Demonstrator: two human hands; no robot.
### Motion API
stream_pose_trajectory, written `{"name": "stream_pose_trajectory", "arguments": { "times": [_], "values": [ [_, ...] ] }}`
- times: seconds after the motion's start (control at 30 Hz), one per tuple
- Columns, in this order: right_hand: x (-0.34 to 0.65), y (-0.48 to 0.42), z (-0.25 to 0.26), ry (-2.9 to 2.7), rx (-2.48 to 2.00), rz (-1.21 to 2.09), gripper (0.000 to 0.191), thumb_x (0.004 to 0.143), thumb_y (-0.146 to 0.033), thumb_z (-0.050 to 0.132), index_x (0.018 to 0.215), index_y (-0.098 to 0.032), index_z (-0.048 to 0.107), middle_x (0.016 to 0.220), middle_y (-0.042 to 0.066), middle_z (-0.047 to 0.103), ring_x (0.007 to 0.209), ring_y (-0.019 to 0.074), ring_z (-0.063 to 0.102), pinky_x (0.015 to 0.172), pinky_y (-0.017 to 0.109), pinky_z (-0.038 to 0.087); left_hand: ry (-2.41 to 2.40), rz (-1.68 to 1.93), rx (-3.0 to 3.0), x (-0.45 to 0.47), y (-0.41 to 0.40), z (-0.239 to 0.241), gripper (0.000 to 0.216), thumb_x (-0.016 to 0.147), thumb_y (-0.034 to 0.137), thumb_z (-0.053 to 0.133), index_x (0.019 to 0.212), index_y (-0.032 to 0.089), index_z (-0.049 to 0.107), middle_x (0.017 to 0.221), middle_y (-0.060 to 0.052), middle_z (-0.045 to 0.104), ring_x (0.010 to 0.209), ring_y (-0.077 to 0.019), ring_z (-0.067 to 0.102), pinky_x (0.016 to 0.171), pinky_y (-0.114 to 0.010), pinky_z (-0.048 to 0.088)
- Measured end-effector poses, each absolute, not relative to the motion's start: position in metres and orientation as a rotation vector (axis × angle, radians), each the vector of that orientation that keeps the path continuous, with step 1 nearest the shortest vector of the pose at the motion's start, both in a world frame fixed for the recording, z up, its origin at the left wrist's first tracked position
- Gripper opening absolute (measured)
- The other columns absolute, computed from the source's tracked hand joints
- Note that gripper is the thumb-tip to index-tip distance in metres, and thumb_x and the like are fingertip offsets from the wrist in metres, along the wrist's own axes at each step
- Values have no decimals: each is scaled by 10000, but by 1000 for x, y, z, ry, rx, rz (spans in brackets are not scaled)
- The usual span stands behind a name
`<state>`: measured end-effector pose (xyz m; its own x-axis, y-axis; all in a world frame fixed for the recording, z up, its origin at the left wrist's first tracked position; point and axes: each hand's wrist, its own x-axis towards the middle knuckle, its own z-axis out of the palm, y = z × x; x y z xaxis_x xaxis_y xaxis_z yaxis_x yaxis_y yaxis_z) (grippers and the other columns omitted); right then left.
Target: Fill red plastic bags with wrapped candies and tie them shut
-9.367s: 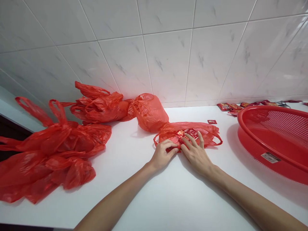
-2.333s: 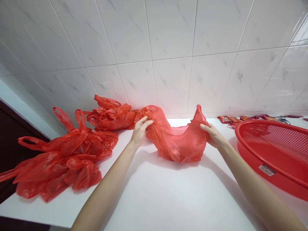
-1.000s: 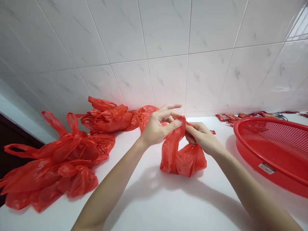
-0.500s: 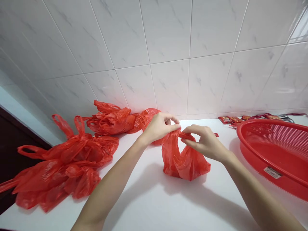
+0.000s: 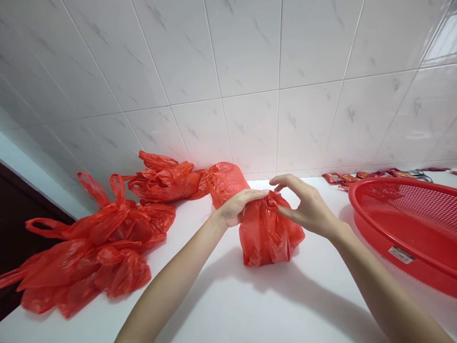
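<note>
A red plastic bag [image 5: 269, 236] stands bunched on the white table, its contents hidden inside. My left hand [image 5: 237, 206] is closed around the upper left of the bag, thumb lying along its gathered top. On the other side, my right hand [image 5: 309, 205] has its thumb against the twisted top, while its index finger arches above, apart from the thumb. Behind my left hand sits another red plastic bag [image 5: 226, 181], close to the wall.
Several filled red bags [image 5: 103, 238] are heaped on the left, with more red bags [image 5: 166, 178] by the tiled wall. At right stands a red mesh basket [image 5: 378, 224]. Small red packets [image 5: 337, 178] and scissors [image 5: 421, 176] lie behind it.
The bag's top, previously held up with a gap between its handles, is now gathered together. My left hand has lowered onto its side, and my right fingers have spread apart.
</note>
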<state>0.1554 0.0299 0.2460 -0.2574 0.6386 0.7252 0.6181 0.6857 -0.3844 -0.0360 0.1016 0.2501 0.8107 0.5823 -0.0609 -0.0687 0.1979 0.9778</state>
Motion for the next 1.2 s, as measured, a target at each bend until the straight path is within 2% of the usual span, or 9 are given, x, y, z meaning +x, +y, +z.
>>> {"name": "stream_pose_trajectory", "arguments": {
  "times": [0.13,0.3,0.43,0.53,0.63,0.73,0.87,1.03,1.2],
  "values": [
    [153,29,245,-1943,-895,-179,158,939,-217,584,1087,-267,606,1158,94,674,1041,250,666,899,419,542,481,546,1150,-35,104,245,253,779,448,789,801,198,761,825,-30,729,744,-148,648,689,-261,511],
    [151,32,240,-1940,-864,-271,139,971,-173,549,959,-248,665,1149,103,680,1028,241,658,870,408,537,518,580,1106,-34,101,247,258,760,452,798,764,200,742,706,11,673,647,-115,598,609,-240,463],
    [159,33,244,-1950,-855,-74,106,980,-206,544,933,-236,633,1006,75,700,943,222,656,855,390,510,599,630,1307,-40,105,251,243,755,409,801,812,177,760,714,-9,673,621,-110,579,596,-250,433],
    [172,29,254,-2050,-928,161,130,982,-285,547,905,-229,636,893,56,693,813,203,634,753,346,496,709,725,1414,-54,116,248,278,681,328,850,900,174,776,785,-21,687,688,-110,595,641,-244,438],
    [188,22,266,-2208,-1028,350,190,967,-338,541,860,-231,656,837,48,694,706,188,600,621,306,450,798,798,1454,-71,129,238,299,600,297,884,842,160,773,783,-17,666,678,-91,554,627,-229,419],
    [200,17,273,-2295,-1098,435,212,941,-348,545,794,-242,655,760,27,676,625,174,557,553,292,405,836,752,1412,-85,136,223,317,568,298,893,818,162,752,704,10,617,607,-80,499,630,-255,443],
    [210,13,276,-2379,-1153,556,222,913,-340,579,726,-250,656,678,4,631,579,165,521,526,291,382,887,724,1319,-96,140,203,342,525,259,898,802,157,726,649,32,579,562,-73,478,669,-298,485],
    [221,9,278,-2340,-1174,627,247,906,-389,625,700,-260,674,658,-4,635,568,163,527,517,297,374,959,806,1285,-107,145,187,352,474,238,894,759,150,708,623,19,585,541,-78,485,566,-248,399],
    [215,14,277,-2131,-1173,600,330,906,-508,630,724,-236,670,694,23,656,627,172,564,558,304,417,960,979,1297,-107,145,198,362,505,294,897,789,157,718,737,6,628,675,-94,545,643,-234,430]
  ]
}}
